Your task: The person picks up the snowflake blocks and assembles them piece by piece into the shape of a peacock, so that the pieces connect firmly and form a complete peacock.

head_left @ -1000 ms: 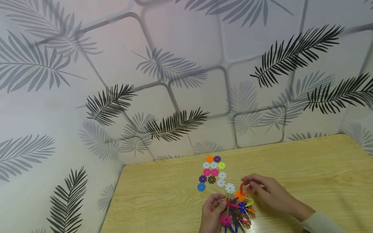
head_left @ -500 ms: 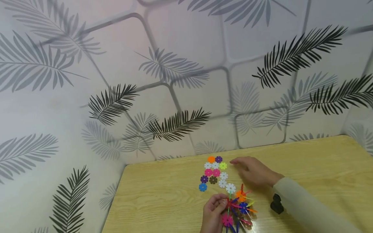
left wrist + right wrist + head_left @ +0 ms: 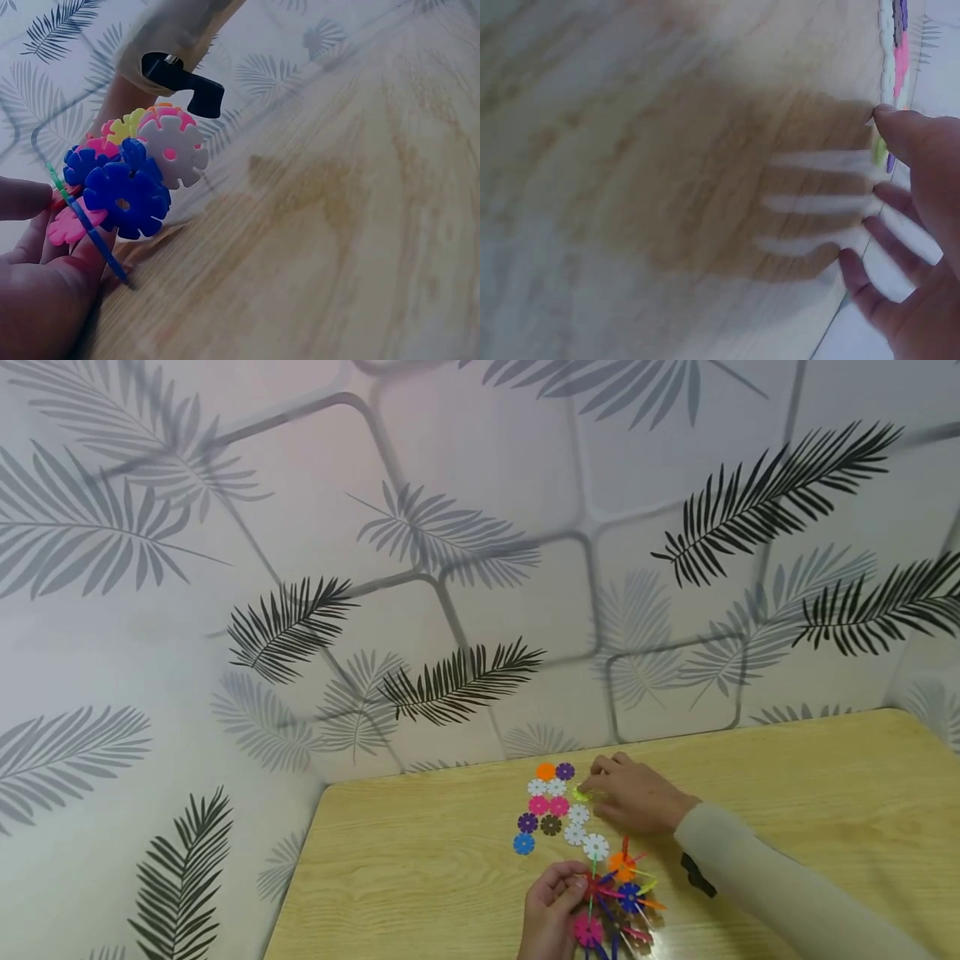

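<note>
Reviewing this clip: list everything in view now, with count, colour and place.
Table: one, light wood-grain, below everything
Interlocked disc cluster: one, multicoloured, lower centre
Orange disc: one, orange, loose group's far end
Purple discs: two, purple, far end and left edge
White discs: four, white, second row and right edge
Larger-looking white disc: one, white, by the cluster; attachment unclear
Yellow-green disc: one, yellow-green, group's right edge
Pink discs: two, pink, mid-group
Brown disc: one, brown, near-middle
Blue disc: one, blue, near end
Wallpaper: pale, grey-and-black leaves, behind
Black device: one, black, right wrist
Right sleeve: one, beige
Left hand: one, holding the cluster
Right hand: one, fingertips at the yellow-green disc
</note>
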Motion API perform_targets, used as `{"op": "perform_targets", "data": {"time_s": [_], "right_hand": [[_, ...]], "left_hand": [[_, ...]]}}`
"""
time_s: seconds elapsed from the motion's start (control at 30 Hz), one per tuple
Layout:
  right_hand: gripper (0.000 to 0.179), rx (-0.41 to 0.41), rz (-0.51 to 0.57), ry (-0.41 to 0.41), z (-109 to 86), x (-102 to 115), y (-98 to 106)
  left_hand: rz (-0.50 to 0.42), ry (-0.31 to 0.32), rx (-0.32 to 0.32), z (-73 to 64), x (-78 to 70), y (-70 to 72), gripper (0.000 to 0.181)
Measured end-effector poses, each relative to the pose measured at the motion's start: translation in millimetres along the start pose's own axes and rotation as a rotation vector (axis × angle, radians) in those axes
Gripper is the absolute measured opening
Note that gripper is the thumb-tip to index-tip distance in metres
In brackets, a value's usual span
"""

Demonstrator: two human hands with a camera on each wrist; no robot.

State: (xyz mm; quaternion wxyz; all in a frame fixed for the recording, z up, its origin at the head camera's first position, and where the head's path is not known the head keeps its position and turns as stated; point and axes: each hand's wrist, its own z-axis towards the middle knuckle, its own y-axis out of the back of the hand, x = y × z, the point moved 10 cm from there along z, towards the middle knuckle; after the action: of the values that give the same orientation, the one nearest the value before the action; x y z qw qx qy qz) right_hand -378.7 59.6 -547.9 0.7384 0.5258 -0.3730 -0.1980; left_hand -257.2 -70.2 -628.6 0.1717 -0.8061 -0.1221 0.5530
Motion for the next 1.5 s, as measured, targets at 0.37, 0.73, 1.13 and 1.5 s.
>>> {"op": "perform_targets", "data": {"time_s": [0.37,0.73,1.13,1.5], "right_hand": [[0.028,0.025,0.273,-0.086,-11.1,-8,1],[0.010,-0.019,0.481,-0.124,-30.4,-11,20],[0.008,-0.004,0.621,-0.103,-56.0,7,47],[0.013,-0.017,0.567,-0.033,-64.2,21,54]], "left_hand": [[0.053,-0.110,0.066,-4.8,-7.2,-4.7,0.049],[0.057,-0.163,0.101,-6.2,-11.1,-9.3,0.055],[0.069,-0.228,0.174,-7.1,-14.6,-13.3,0.056],[0.056,-0.184,0.165,-7.9,-12.2,-14.1,0.054]]}}
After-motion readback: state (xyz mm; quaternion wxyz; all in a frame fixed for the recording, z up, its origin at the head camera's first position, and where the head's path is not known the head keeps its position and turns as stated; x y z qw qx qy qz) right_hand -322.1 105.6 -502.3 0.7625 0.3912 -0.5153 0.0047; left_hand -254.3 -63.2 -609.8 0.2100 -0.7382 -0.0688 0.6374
